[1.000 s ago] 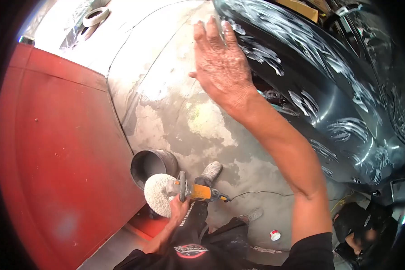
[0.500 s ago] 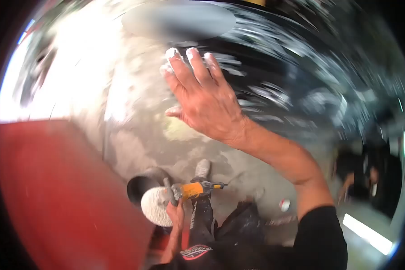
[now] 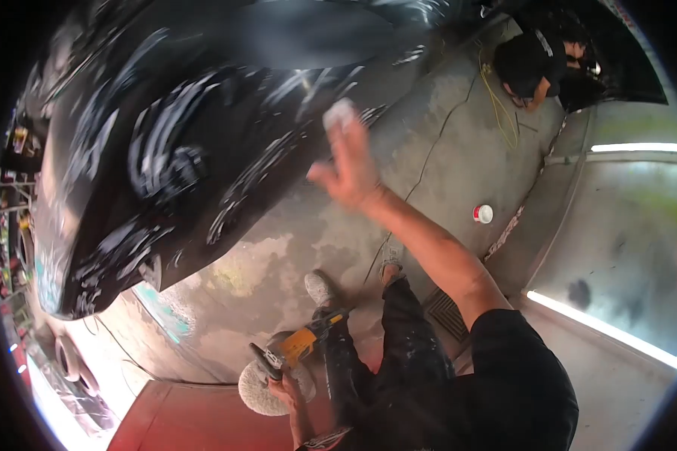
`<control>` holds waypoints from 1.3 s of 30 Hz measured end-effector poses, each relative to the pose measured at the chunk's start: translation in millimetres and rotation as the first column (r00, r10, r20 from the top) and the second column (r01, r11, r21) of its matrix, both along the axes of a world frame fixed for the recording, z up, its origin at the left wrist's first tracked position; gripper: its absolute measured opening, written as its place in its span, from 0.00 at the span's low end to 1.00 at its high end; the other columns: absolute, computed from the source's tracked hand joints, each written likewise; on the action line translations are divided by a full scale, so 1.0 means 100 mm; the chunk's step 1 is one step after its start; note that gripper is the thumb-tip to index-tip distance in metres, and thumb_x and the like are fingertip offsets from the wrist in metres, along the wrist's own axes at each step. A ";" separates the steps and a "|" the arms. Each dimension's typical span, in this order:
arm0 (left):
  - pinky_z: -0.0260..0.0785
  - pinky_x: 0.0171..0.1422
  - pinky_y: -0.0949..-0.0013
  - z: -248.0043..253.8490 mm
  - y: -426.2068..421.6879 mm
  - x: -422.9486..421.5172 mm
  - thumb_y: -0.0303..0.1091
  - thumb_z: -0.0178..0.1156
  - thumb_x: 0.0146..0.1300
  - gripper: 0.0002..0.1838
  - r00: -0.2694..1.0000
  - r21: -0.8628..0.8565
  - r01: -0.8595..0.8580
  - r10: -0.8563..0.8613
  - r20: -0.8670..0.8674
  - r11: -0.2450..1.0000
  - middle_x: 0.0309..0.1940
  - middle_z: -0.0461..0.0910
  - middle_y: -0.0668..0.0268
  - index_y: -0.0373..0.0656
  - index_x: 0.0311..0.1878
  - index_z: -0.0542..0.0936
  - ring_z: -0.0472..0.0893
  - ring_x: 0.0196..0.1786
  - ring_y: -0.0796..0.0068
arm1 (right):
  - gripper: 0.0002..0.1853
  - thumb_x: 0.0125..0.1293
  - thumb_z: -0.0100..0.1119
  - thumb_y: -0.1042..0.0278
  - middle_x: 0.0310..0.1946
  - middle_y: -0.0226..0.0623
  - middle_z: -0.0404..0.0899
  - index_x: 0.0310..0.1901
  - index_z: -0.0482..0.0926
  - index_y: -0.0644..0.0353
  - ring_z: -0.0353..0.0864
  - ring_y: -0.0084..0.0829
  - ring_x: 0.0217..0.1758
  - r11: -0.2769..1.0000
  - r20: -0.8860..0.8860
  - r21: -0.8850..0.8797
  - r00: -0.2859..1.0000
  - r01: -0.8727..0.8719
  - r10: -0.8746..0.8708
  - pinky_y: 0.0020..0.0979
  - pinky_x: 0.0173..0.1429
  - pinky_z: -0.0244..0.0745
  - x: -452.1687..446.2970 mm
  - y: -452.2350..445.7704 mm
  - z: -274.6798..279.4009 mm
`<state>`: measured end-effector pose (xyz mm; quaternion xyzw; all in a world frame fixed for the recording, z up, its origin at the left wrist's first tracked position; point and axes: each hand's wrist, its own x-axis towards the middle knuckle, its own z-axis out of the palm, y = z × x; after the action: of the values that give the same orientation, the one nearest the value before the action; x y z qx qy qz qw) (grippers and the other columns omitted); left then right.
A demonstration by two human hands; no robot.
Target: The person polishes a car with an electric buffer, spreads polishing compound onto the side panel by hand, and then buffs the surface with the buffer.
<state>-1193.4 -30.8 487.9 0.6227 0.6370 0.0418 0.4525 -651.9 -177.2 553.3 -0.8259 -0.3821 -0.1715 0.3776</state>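
My left hand grips the handle of a yellow-and-black polisher, held low beside my leg. Its round, fluffy white pad faces down and to the left. Stretched out ahead is my right hand, slightly blurred, fingers extended and fingertips coated in white paste. It appears in front of the lower side of a black car streaked with curved white smears. Whether the fingers touch the paintwork I cannot tell.
A co-worker in dark clothes crouches at upper right near a yellow cord. A white tub stands on the floor. Red panel lies at lower left. Floor grate and bright tube lights are at right.
My view has swung right, so the car now fills the upper left and the co-worker shows at upper right. My right hand remains outstretched; the polisher stays in my left.
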 end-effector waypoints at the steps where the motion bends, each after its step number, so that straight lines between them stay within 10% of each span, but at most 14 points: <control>1: 0.65 0.28 0.69 0.02 0.04 0.04 0.38 0.66 0.60 0.13 1.000 -0.011 0.015 -0.015 0.022 1.000 0.22 0.79 0.68 0.36 0.39 0.83 0.73 0.23 0.78 | 0.51 0.69 0.55 0.37 0.73 0.71 0.49 0.75 0.49 0.75 0.47 0.70 0.77 0.962 0.015 0.175 0.976 0.211 -0.217 0.58 0.79 0.44 0.23 -0.10 -0.27; 3: 0.63 0.25 0.70 0.19 -0.07 0.22 0.38 0.66 0.61 0.13 0.996 -0.037 0.041 -0.038 0.078 0.998 0.21 0.78 0.68 0.36 0.39 0.83 0.72 0.21 0.80 | 0.50 0.70 0.54 0.39 0.74 0.73 0.46 0.75 0.48 0.75 0.45 0.71 0.78 0.925 -0.323 0.272 0.930 0.266 -0.173 0.56 0.80 0.44 1.04 -0.55 0.22; 6: 0.55 0.19 0.74 0.32 -0.26 0.52 0.34 0.64 0.66 0.08 0.988 -0.062 0.124 -0.118 0.100 0.990 0.18 0.69 0.74 0.42 0.38 0.75 0.66 0.16 0.83 | 0.47 0.72 0.53 0.43 0.76 0.72 0.41 0.75 0.48 0.76 0.40 0.69 0.80 0.782 -0.229 0.357 0.860 0.510 -0.457 0.54 0.82 0.42 1.23 -0.16 -0.33; 10: 0.56 0.22 0.73 0.38 -0.51 0.94 0.33 0.64 0.64 0.08 0.987 -0.087 0.151 -0.146 0.060 0.985 0.20 0.71 0.74 0.44 0.33 0.75 0.67 0.18 0.83 | 0.46 0.72 0.52 0.42 0.78 0.68 0.42 0.75 0.52 0.76 0.40 0.67 0.81 0.994 -0.215 0.091 0.976 0.061 -0.040 0.53 0.83 0.38 0.41 -0.57 -0.96; 17: 0.63 0.28 0.70 0.35 -0.89 1.34 0.36 0.65 0.62 0.10 0.958 -0.111 0.250 -0.262 -0.114 0.962 0.22 0.73 0.71 0.40 0.35 0.78 0.71 0.23 0.79 | 0.13 0.70 0.52 0.64 0.56 0.62 0.72 0.44 0.82 0.63 0.71 0.60 0.60 0.743 0.066 -0.502 0.876 0.443 -0.478 0.54 0.68 0.67 0.91 -0.70 -1.25; 21: 0.66 0.30 0.69 0.42 -1.06 1.55 0.35 0.64 0.62 0.11 0.931 -0.136 0.321 -0.339 -0.139 0.937 0.23 0.76 0.69 0.33 0.36 0.79 0.71 0.27 0.81 | 0.13 0.66 0.54 0.70 0.49 0.62 0.71 0.42 0.76 0.75 0.76 0.52 0.53 0.947 -0.187 -0.274 0.957 0.167 -0.223 0.48 0.50 0.78 1.03 -0.82 -1.15; 24: 0.67 0.34 0.67 0.52 -1.26 1.78 0.31 0.63 0.62 0.10 0.938 -0.140 0.320 -0.335 -0.095 0.937 0.24 0.78 0.65 0.31 0.39 0.80 0.71 0.29 0.81 | 0.24 0.58 0.56 0.76 0.54 0.68 0.67 0.55 0.66 0.81 0.74 0.57 0.57 0.868 -0.624 0.115 0.715 0.483 -0.315 0.51 0.60 0.72 1.52 -0.87 -1.04; 26: 0.68 0.35 0.67 0.32 -1.24 1.60 0.31 0.63 0.62 0.10 0.927 -0.079 0.365 -0.370 -0.060 0.928 0.25 0.79 0.64 0.31 0.40 0.80 0.70 0.30 0.80 | 0.36 0.56 0.53 0.80 0.66 0.76 0.55 0.66 0.55 0.86 0.63 0.67 0.68 0.821 -0.170 0.158 0.834 0.549 -0.525 0.55 0.71 0.62 1.17 -0.47 -1.01; 27: 0.70 0.38 0.66 0.27 -1.19 1.52 0.33 0.65 0.62 0.12 0.898 -0.078 0.426 -0.432 -0.084 0.901 0.26 0.79 0.63 0.32 0.40 0.80 0.71 0.30 0.79 | 0.40 0.58 0.55 0.77 0.69 0.83 0.50 0.68 0.50 0.92 0.50 0.75 0.74 0.933 -0.234 0.127 0.924 0.338 -0.303 0.58 0.79 0.47 0.74 -0.31 -0.86; 30: 0.70 0.39 0.67 0.39 -1.19 1.75 0.34 0.66 0.62 0.13 0.879 -0.111 0.428 -0.442 -0.179 0.897 0.25 0.78 0.61 0.33 0.41 0.80 0.73 0.30 0.77 | 0.39 0.63 0.58 0.73 0.70 0.81 0.50 0.72 0.54 0.79 0.50 0.75 0.75 0.979 -0.160 0.114 0.969 -0.169 0.186 0.60 0.78 0.48 0.12 -0.21 -0.87; 32: 0.72 0.40 0.64 0.38 -1.15 1.68 0.38 0.66 0.62 0.15 0.878 -0.125 0.420 -0.437 -0.193 0.899 0.26 0.80 0.56 0.35 0.44 0.81 0.76 0.30 0.75 | 0.38 0.67 0.61 0.64 0.69 0.76 0.54 0.72 0.56 0.74 0.55 0.73 0.73 0.922 -0.043 0.325 0.977 0.212 -0.209 0.61 0.77 0.50 0.51 -0.27 -0.82; 36: 0.73 0.41 0.60 0.32 -1.06 1.69 0.42 0.66 0.63 0.18 0.857 -0.073 0.455 -0.458 -0.237 0.888 0.28 0.83 0.51 0.36 0.47 0.82 0.81 0.31 0.69 | 0.45 0.67 0.57 0.37 0.68 0.70 0.59 0.69 0.62 0.74 0.59 0.72 0.70 0.906 -0.044 0.373 0.979 0.200 -0.198 0.66 0.74 0.52 0.59 0.28 -0.05; 38: 0.73 0.40 0.60 0.28 -1.03 1.70 0.42 0.66 0.63 0.18 0.858 -0.073 0.452 -0.455 -0.240 0.889 0.28 0.83 0.51 0.35 0.46 0.82 0.83 0.32 0.66 | 0.44 0.70 0.45 0.30 0.73 0.61 0.53 0.73 0.63 0.65 0.54 0.70 0.75 0.989 0.019 -0.138 0.998 -0.053 0.056 0.70 0.76 0.50 -0.14 0.76 -0.18; 39: 0.73 0.40 0.60 0.28 -1.00 1.69 0.42 0.66 0.62 0.18 0.863 -0.077 0.443 -0.448 -0.234 0.893 0.28 0.83 0.51 0.35 0.45 0.82 0.84 0.32 0.64 | 0.44 0.69 0.46 0.31 0.74 0.55 0.55 0.73 0.63 0.63 0.55 0.65 0.76 0.974 0.012 -0.068 0.976 -0.218 0.219 0.66 0.77 0.53 -0.48 0.91 -0.46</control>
<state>-1024.3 -130.9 515.6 0.7485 0.5274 -0.1477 0.3738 -700.0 -85.7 507.0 -0.7893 -0.4796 -0.1241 0.3628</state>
